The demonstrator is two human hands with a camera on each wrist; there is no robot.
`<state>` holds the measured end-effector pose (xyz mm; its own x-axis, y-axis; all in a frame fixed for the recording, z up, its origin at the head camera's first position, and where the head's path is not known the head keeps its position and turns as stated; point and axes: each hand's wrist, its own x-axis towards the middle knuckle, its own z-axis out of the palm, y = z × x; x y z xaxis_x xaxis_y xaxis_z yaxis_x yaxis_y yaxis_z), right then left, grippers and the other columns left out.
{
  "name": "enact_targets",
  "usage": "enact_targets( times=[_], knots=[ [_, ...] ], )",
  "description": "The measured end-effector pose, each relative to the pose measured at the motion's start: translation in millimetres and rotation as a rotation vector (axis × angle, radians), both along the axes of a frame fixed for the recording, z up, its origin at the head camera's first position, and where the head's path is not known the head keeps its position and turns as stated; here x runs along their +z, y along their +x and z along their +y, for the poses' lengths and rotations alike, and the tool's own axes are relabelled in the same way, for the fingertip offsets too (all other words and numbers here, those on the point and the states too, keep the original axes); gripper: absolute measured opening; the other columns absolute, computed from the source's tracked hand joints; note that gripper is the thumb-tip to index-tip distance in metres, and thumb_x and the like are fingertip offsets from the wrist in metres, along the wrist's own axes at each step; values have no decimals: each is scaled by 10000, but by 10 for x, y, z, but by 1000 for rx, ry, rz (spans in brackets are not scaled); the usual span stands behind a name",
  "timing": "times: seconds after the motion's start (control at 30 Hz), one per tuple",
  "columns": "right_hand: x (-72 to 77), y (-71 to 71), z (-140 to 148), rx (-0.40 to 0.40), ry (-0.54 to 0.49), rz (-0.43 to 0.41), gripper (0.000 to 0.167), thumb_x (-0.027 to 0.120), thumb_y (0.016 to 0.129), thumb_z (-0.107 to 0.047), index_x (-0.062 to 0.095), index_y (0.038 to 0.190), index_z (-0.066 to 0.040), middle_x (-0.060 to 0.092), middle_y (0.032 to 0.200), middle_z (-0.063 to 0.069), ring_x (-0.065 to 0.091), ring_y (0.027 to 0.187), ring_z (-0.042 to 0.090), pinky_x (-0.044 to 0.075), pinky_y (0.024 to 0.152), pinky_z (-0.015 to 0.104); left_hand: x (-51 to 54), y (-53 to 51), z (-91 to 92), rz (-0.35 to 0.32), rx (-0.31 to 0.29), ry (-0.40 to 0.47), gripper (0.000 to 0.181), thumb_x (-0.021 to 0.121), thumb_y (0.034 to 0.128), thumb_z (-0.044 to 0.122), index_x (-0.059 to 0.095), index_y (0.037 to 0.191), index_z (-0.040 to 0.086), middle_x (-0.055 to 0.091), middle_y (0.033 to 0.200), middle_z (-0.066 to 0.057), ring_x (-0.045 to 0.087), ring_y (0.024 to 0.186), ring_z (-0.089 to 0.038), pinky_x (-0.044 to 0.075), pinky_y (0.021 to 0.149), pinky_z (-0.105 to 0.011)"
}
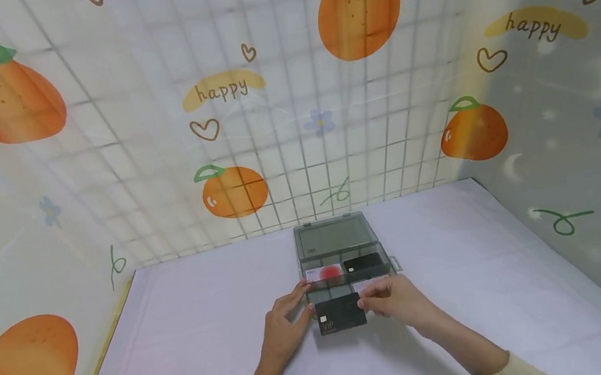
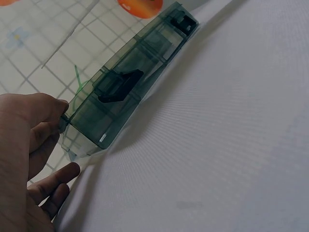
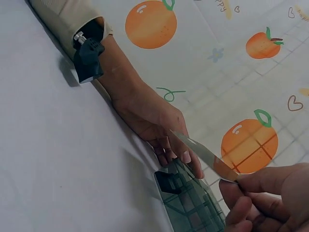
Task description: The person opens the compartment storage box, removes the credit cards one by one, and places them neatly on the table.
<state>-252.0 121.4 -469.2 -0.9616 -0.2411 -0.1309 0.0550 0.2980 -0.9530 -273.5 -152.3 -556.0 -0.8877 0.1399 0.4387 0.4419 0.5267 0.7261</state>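
Observation:
A transparent grey-green compartment box (image 1: 339, 251) stands on the white table with its hinged lid (image 1: 334, 237) raised at the back. My left hand (image 1: 285, 331) grips its left front corner; the left wrist view also shows these fingers (image 2: 46, 133) at the box's end. Between thumb and fingers, my right hand (image 1: 397, 301) pinches a black VIP card (image 1: 343, 317) by its right edge, above the box's front. Inside lie a white card with a red circle (image 1: 330, 272), another black card (image 1: 362, 264) and a pale card (image 1: 366, 285). The held card partly hides the front compartments.
White cloth covers the table (image 1: 195, 335). Behind and at both sides hang printed curtains (image 1: 282, 121) with oranges, and a wire grid shows through at the back. A small handle (image 1: 395, 263) sticks out from the box's right side. Dark cameras sit on both wrists.

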Motion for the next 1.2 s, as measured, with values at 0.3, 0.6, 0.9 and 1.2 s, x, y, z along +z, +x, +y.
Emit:
enact_targets(
  times=[0.3, 0.6, 0.9, 1.2],
  knots=[
    [-119, 61, -47, 11, 6, -3, 180, 805, 854, -195, 772, 946, -45, 666, 746, 48, 537, 642, 134, 440, 544, 245, -7, -3, -9, -11, 3, 3, 399, 712, 938, 336, 671, 1327, 258, 568, 1411, 129, 575, 1221, -191, 450, 1012, -512],
    [-220, 108, -37, 24, 2, -51, 177, 807, 853, -209, 768, 924, -52, 670, 752, 11, 540, 646, 134, 463, 555, 247, 22, 3, -13, -8, -9, 5, 395, 710, 939, 320, 676, 1322, 231, 579, 1406, 98, 580, 1213, -199, 447, 1013, -510],
    [-309, 160, -82, 49, 32, -40, 148, 798, 858, -191, 779, 927, -62, 671, 732, 19, 541, 637, 129, 457, 540, 251, 28, 18, 1, -21, -13, 13, 394, 705, 941, 317, 675, 1323, 228, 578, 1408, 92, 574, 1217, -203, 441, 1019, -511],
    [-338, 209, -100, 81, 79, -34, 119, 797, 857, -197, 779, 892, -84, 699, 740, 1, 582, 640, 129, 481, 542, 257, 5, 7, 0, -7, 2, -16, 394, 696, 945, 320, 674, 1326, 218, 576, 1410, 102, 579, 1214, -217, 445, 1013, -507]
  ],
)
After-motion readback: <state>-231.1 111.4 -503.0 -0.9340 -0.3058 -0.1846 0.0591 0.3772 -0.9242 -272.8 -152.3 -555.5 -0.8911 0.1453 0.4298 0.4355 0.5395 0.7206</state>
